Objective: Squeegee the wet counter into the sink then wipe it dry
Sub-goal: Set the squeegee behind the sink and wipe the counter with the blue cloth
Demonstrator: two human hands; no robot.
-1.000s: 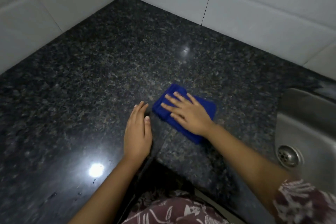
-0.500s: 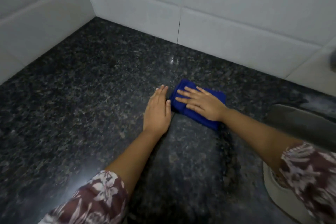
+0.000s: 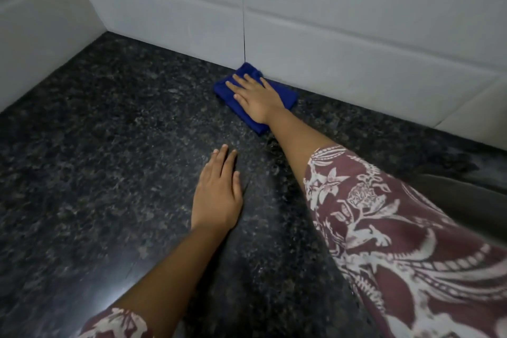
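1. Change since the earlier frame: I log the blue cloth (image 3: 233, 96) as pushed away from me, from mid-counter up to the back wall tiles (image 3: 329, 35). The right hand (image 3: 256, 99) went with it; the left hand (image 3: 218, 195) is now well behind the cloth instead of just beside it.
2. Right hand: flat, fingers spread, palm down on the folded cloth, pressing and not gripping. The cloth's far corner touches or nearly touches the foot of the tiles, near the dark grout line (image 3: 243, 22).
3. Left hand: flat on the counter (image 3: 96, 159), fingers together, holding nothing, apparently bracing.
4. Stage, by my judgement: the dry-wiping part; no squeegee is in view. The sink (image 3: 466, 200) shows only as a grey edge at the right, partly behind the patterned sleeve (image 3: 397, 228).
5. Risk: a palm-only hold may let the cloth slip or unfold on the return stroke, leaving streaks.
6. Risk: the cloth bunching against the wall could miss the seam, so water stays in the joint.
7. Risk: the trailing sleeve may drag over damp stone.
8. Risk: I cannot tell from the dark, speckled surface which patches remain wet, so a patch could be skipped.
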